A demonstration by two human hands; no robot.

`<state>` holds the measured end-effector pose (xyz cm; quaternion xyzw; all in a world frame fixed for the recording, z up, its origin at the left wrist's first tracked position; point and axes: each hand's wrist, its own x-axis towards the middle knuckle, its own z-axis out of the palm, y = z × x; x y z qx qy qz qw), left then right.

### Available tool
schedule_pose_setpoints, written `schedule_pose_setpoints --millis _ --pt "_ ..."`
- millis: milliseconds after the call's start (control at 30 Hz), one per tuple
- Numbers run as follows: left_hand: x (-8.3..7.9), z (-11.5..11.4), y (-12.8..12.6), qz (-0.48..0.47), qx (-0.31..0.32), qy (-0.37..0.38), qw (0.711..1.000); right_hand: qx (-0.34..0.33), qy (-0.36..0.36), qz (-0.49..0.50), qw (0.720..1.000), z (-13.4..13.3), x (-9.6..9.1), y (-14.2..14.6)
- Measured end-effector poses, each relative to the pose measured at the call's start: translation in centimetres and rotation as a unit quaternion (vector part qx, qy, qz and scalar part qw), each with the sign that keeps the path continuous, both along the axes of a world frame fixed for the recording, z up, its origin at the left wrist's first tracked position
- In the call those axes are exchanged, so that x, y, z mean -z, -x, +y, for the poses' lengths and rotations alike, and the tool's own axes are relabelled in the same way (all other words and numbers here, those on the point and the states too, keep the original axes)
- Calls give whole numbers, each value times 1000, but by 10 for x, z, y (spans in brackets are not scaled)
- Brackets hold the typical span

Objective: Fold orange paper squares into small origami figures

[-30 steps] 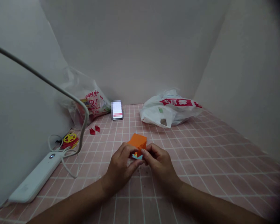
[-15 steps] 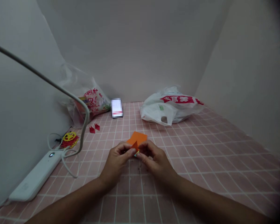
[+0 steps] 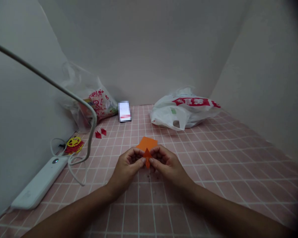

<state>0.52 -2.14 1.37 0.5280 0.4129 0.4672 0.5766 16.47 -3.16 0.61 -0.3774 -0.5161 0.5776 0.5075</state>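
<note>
Between my two hands is a small piece of folded orange paper (image 3: 147, 158), narrow and diamond-shaped with a point at the top. My left hand (image 3: 125, 169) pinches its left side between thumb and fingers. On the right side, my right hand (image 3: 168, 167) pinches it the same way. Just beyond my fingertips, a flat sheet of orange paper (image 3: 147, 143) lies on the pink tiled surface (image 3: 164, 211). Two small folded red paper pieces (image 3: 100, 133) sit farther off to the left.
A white power bank (image 3: 39, 183) with a cable lies at left, near a yellow-and-red flat item (image 3: 74, 144). A thick grey cord (image 3: 47, 79) crosses the upper left. Behind stand a clear plastic bag (image 3: 99, 105), a lit phone (image 3: 124, 111) and a white plastic bag (image 3: 169, 115).
The folded orange paper has turned from a tilted position, with a light-coloured edge showing, to an upright diamond facing me. Both hands still pinch it, now one on each side.
</note>
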Motion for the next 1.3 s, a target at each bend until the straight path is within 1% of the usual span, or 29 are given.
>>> schedule_pose_setpoints --millis 133,267,400,600,733,800,900,1000,1100,1200,1300 --pt "-1 0 0 1 3 -4 1000 2 -2 13 1000 -2 -2 0" --pt "1 0 3 -3 16 -9 1000 3 -17 16 1000 -1 -1 -1" --pt "3 1 6 -10 29 -8 1000 -6 -15 15 1000 -1 0 -3" --pt "3 0 7 -16 49 -18 999 1 -44 -20 999 -6 -3 -3" --pt "-1 -1 4 -6 33 -4 999 -2 -72 -43 996 -7 -2 -3" --pt "-3 -1 3 -1 19 2 1000 -11 -74 -43 996 -6 -1 -3" --pt "-5 -1 1 6 5 -1 1000 -12 -60 -43 997 -5 -1 -3" --pt "-6 -1 1 22 -1 -10 1000 -9 -39 -18 999 -3 -2 -3" --pt "-8 -1 0 45 -7 -28 999 -24 -3 7 1000 1 0 -3" --pt "-8 -2 0 69 -7 -48 996 -48 35 2 998 3 3 -3" --pt "-8 -2 0 72 -9 -54 996 -53 61 8 997 2 5 -2"
